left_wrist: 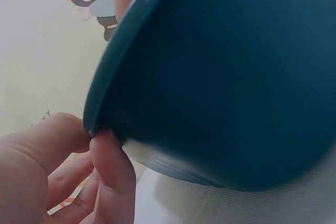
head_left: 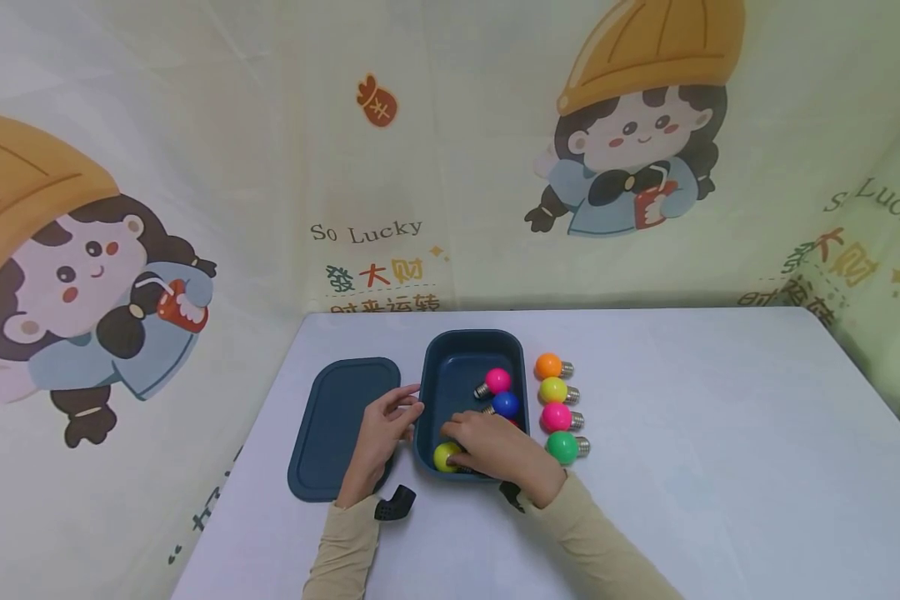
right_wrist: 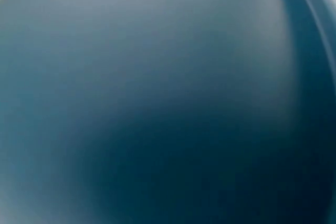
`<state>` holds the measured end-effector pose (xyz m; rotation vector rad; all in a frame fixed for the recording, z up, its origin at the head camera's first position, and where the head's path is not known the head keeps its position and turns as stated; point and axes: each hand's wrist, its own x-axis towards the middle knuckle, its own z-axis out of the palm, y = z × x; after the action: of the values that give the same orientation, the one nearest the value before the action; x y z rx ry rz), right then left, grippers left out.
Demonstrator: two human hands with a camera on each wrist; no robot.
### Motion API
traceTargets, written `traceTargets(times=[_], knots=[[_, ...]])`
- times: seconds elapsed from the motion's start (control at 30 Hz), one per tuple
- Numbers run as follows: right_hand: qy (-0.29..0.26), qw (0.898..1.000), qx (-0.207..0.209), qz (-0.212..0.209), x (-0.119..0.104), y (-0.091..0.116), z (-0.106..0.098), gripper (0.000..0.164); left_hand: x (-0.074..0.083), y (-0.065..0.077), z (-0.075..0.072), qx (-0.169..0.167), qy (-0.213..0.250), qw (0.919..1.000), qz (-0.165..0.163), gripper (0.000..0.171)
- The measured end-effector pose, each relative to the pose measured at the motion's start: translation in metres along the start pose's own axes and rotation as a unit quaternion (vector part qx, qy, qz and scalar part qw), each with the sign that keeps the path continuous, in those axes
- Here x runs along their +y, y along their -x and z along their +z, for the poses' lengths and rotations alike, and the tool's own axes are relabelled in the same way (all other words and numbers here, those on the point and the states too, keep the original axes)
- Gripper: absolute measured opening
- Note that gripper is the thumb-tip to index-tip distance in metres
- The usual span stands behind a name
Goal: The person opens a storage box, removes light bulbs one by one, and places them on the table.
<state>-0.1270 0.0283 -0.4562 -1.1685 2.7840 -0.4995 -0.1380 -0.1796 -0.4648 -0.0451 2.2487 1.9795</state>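
Observation:
A dark blue box (head_left: 471,340) stands in the middle of the table, holding several round bulbs with metal screw bases. My left hand (head_left: 385,429) is at its left side; in the left wrist view, thumb and fingers (left_wrist: 113,169) pinch the rim of the box. Reaching into the near end, my right hand (head_left: 495,450) has its thumb and index finger about a yellow bulb (head_left: 445,456). Inside, farther back, lie a pink bulb (head_left: 498,381) and a blue bulb (head_left: 506,405); a bit of red shows beside the right hand. The box wall fills the right wrist view, hiding that hand.
Right of the box, bulbs stand in a column: orange (head_left: 548,366), yellow (head_left: 552,390), pink (head_left: 556,417) and green (head_left: 562,447). A dark blue lid (head_left: 330,429) lies flat to the left, partly under the left hand. Printed cloth (head_left: 480,167) hangs behind the white table (head_left: 705,433).

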Motion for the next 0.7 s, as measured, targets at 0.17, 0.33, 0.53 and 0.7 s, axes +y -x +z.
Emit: traceTargets(times=[0.17,0.33,0.53,0.7], knots=[[-0.016,1.000,-0.006,0.001,0.0008,0.0004,0.0027,0.031,0.0006,0.0006,0.0005,-0.001,0.001,1.0000,0.003,0.039],[-0.026,1.000,-0.013,0.007,0.0020,0.0014,0.0044,0.031,0.0006,0.0012,0.0006,-0.002,-0.001,1.0000,0.004,0.039],[-0.040,0.999,-0.018,0.010,0.0032,0.0010,0.0064,0.032,0.0001,0.0013,0.0007,-0.004,0.003,1.0000,0.004,0.040],[-0.057,0.998,-0.026,0.008,0.0040,0.0004,0.0080,0.035,-0.0004,0.0014,0.0010,-0.004,0.003,1.0000,0.003,0.040]])
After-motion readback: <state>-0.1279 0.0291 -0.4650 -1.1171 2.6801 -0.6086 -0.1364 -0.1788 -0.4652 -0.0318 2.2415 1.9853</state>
